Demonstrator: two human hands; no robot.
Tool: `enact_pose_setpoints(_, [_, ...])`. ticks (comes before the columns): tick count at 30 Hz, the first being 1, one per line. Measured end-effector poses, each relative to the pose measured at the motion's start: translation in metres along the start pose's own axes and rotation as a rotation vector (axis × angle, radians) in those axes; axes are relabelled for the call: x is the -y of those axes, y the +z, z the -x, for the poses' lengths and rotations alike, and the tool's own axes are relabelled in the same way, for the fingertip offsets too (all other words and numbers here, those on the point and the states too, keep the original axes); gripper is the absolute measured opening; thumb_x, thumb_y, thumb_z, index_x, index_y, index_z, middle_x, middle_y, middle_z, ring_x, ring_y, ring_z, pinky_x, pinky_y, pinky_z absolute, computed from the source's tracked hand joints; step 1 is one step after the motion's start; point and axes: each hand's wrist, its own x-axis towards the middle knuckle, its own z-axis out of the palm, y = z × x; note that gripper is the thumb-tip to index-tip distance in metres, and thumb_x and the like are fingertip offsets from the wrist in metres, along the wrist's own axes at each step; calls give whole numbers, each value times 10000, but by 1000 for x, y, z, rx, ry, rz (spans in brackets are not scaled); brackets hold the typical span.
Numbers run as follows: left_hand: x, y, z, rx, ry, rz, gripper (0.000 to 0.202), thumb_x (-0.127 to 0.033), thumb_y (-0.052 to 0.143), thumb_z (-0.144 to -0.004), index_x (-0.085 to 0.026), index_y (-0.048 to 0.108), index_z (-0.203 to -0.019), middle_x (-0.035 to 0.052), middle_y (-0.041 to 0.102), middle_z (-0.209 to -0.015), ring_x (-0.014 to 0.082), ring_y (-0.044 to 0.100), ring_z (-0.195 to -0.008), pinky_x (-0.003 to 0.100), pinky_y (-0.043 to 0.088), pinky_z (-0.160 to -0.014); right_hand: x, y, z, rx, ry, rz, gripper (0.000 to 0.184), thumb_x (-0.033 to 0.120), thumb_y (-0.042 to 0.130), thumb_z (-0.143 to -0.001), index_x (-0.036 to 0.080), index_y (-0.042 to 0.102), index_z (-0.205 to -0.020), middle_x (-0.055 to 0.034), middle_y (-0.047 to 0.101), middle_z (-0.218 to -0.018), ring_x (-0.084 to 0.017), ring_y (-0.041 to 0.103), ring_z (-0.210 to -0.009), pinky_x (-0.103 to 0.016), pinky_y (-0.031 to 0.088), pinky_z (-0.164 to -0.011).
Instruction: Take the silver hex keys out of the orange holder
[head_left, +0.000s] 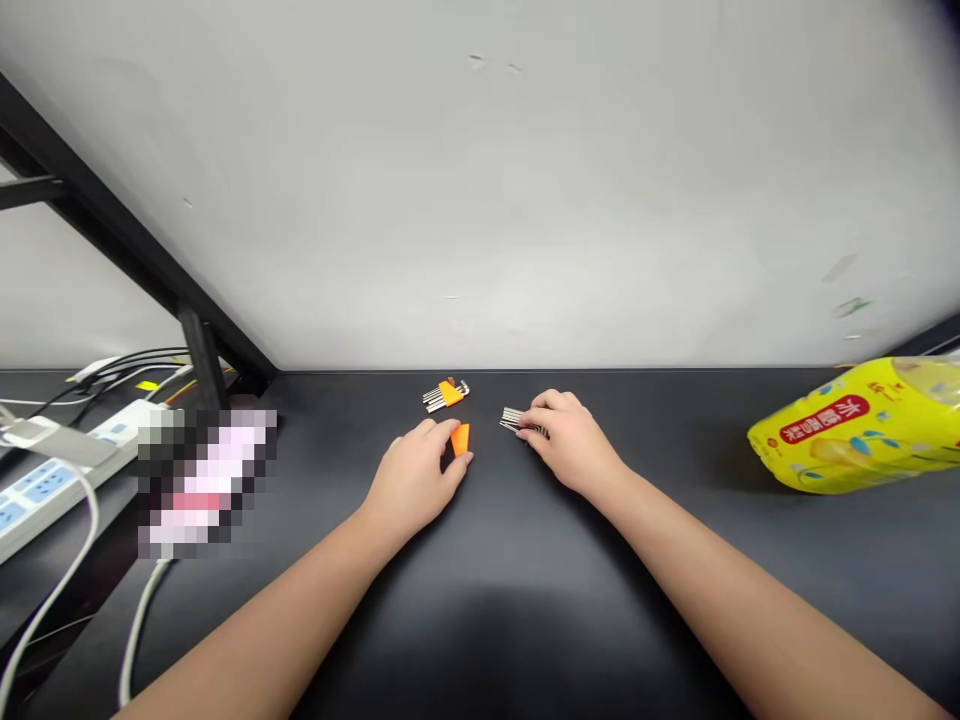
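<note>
My left hand (414, 478) rests on the black table (480, 560) and pinches a small orange plastic holder (460, 438) between thumb and fingers. My right hand (568, 438) lies a little to the right, its fingers closed over a bundle of loose silver hex keys (512, 417) whose ends stick out to the left. A second set of hex keys in an orange holder (446, 394) lies just behind both hands, near the wall, untouched.
A yellow plastic bag (855, 428) lies at the right edge of the table. White power strips (52, 480) with cables sit at the left, beside a black metal frame post (204, 362). A white wall (480, 180) rises behind the table.
</note>
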Motion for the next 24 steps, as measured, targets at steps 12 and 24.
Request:
enact_pose_setpoints(12, [-2, -1, 0, -1, -4, -10, 368, -392, 545, -966, -258, 608, -1302, 48, 666, -1049, 238, 650, -982, 340, 476, -766, 2, 1, -1, 17, -33, -101, 74, 275, 691, -948, 210, 710, -979, -55, 632, -1091, -192, 560, -1005, -332, 467, -918])
enact_pose_setpoints(24, [-2, 1, -2, 0, -10, -24, 390, -389, 559, -966, -252, 597, -1329, 52, 672, -1077, 234, 650, -1003, 334, 474, -772, 15, 2, 3, 4, -60, 2, 156, 212, 625, -965, 231, 740, -861, -64, 636, -1276, -253, 542, -1200, -429, 441, -947])
